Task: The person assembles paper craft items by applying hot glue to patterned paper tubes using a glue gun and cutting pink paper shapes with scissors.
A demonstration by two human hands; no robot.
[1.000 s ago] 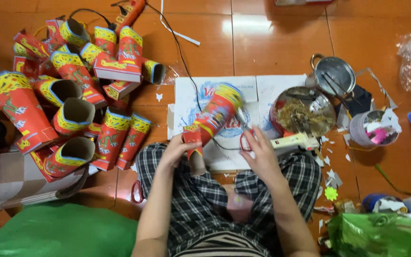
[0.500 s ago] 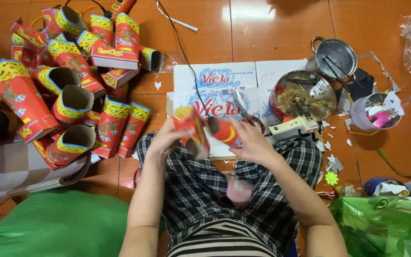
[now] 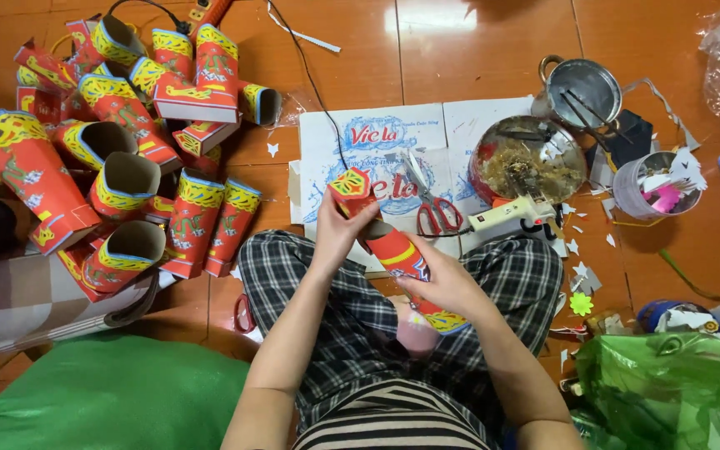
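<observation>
Head view looks straight down on a person sitting cross-legged on an orange tiled floor (image 3: 477,58), working over their lap. Both hands share one red and yellow paper tube (image 3: 393,250), which slants from upper left down toward the knee. The left hand (image 3: 339,229) wraps its fingers round the upper, narrower end, closed firmly on it, seemingly to keep the tube from turning. The right hand (image 3: 447,287) cups the lower, wider part, fingers curled shut against the paper, thumb pressing on the side as if smoothing or holding a seam.

Just beyond the knees lies a white printed sheet (image 3: 352,150) spread flat on the floor, which looks like a mat to keep the tiles clean. On it rest red-handled scissors (image 3: 435,208) and a pale glue gun (image 3: 514,214), both near the right hand for easy reach. A round dish of scraps (image 3: 531,158) and a small metal pot (image 3: 585,87) sit beside them. To the left, well apart, a heap of finished tubes (image 3: 118,158) lies in a loose pile.
</observation>
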